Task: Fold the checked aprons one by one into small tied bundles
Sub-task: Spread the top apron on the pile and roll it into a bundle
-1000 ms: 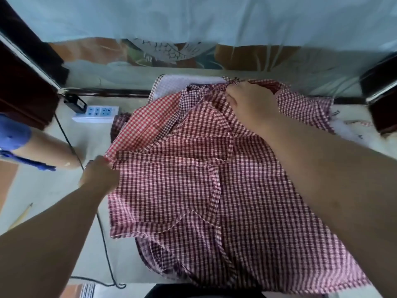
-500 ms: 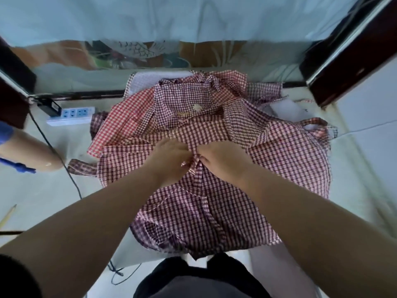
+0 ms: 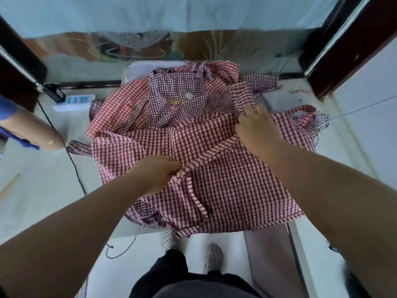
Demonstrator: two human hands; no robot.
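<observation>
Aprons (image 3: 129, 112), red-and-white checked, lie heaped in a loose pile across the middle of the pale table (image 3: 49, 190). The pile reaches the far edge by the dark rail, and its near hem hangs over the near edge in front of my legs. There is a wide bare stretch of tabletop to the left of the pile and a narrower bare strip to the right. The top apron (image 3: 236, 190) is spread mostly flat and covers the near right part of the heap. A darker, finer-checked one (image 3: 178, 91) shows behind it, crumpled. Both my forearms come in from below, over the near edge. My right hand (image 3: 257, 130) is on the far right part of the top apron, fingers curled and gripping a gathered fold where the band (image 3: 210, 153) meets it. My left hand (image 3: 159, 173) is nearer me, left of centre, fingers curled and pinching the band's other end at the cloth's edge. The band runs taut and slantwise between the two hands. Someone's forearm (image 3: 32, 130) rests on the table at far left, well apart from the pile. A power strip (image 3: 75, 100) sits at the far left, just beside the heap. A black cable (image 3: 74, 165) crosses the bare left side, and a pencil (image 3: 9, 186) lies at the left margin. My shoes (image 3: 213, 258) show below the near edge.
</observation>
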